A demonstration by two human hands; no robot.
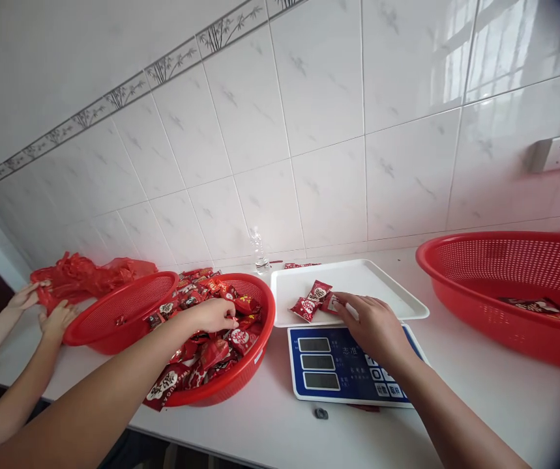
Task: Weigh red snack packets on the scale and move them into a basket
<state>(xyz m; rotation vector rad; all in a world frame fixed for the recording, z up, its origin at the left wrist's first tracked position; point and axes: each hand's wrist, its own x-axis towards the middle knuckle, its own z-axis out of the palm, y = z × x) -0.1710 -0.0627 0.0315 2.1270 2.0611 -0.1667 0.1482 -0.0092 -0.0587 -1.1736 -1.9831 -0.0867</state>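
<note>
My left hand is over a red basket heaped with red candy packets. Its fingers are bent together, and what they hold, if anything, is hidden. Over the front edge of a white scale tray, my right hand has its fingertips on a small red packet. Two more red packets lie beside it on the tray. Below the tray is the blue scale panel with three displays, its keys partly covered by my right hand.
Another person's hands touch red plastic bags at the far left. A second red basket stands near them. At the right is a large red basket with packets inside. A clear bottle stands by the wall.
</note>
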